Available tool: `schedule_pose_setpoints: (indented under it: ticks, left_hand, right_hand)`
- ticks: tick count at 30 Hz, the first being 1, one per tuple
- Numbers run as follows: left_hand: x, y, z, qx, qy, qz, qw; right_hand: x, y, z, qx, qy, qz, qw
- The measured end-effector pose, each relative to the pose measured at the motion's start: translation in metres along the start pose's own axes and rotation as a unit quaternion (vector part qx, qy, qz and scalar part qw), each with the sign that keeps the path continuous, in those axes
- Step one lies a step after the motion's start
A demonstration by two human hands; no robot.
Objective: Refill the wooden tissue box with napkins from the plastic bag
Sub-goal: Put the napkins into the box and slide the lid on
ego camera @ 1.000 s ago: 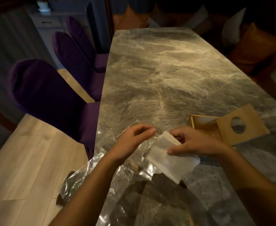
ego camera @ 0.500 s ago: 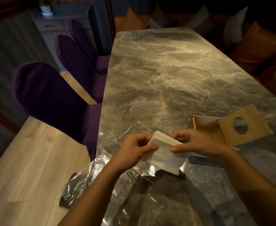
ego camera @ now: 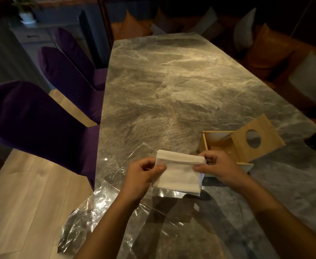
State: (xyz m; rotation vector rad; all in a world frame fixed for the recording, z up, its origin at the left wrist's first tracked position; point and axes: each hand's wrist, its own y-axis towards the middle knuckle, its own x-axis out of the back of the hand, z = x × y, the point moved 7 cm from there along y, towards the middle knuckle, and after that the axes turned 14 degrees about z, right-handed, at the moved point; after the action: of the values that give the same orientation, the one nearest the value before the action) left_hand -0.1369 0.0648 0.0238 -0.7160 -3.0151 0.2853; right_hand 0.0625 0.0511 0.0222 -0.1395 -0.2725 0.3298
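Gripping 1 stack of napkins (ego camera: 177, 174) in fingers of 2 hands, left hand (ego camera: 141, 176), right hand (ego camera: 219, 169), beside 1 wooden tissue box (ego camera: 241, 144), 1 plastic bag (ego camera: 97, 208)

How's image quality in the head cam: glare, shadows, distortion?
Head view: dim warm light; glare on the plastic bag; forearm shadows on the near table; wide-angle bending at the edges; napkins brightest, held by left hand and right hand.

White napkins (ego camera: 177, 174), tan wooden tissue box (ego camera: 250, 144), grey veined marble table (ego camera: 172, 86), purple chairs (ego camera: 32, 120).
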Motion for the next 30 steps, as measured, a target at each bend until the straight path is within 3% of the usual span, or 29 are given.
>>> schedule_pose_setpoints:
  ticks: [5,8,10,13,16,19,30]
  left_hand:
    - [-0.004,0.003,0.004,0.005,0.011,-0.024,1.000]
    - [-0.003,0.004,0.004,0.007,0.000,-0.045,0.999]
    - [-0.001,0.005,0.006,0.015,-0.018,-0.059,0.998]
    - [0.004,0.006,0.010,0.024,-0.033,-0.079,0.996]
    - [0.005,0.006,0.011,0.027,-0.040,-0.091,0.995]
    - [0.003,0.008,0.012,0.030,-0.043,-0.090,0.995]
    - [-0.018,0.021,0.016,0.055,-0.051,-0.055,0.996]
  right_hand:
    - [0.007,-0.007,0.000,0.013,-0.011,-0.017,1.000]
    - [0.031,-0.015,0.002,0.044,-0.017,-0.156,0.987]
    - [0.047,-0.017,-0.010,0.003,-0.096,-0.219,0.971]
    - [0.049,-0.010,-0.034,-0.100,-0.232,-0.176,0.951]
    - [0.039,-0.009,-0.044,-0.133,-0.296,-0.131,0.937]
    - [0.033,-0.014,-0.040,-0.126,-0.356,-0.121,0.918]
    - [0.036,-0.054,-0.055,-0.079,-0.376,0.019,0.923]
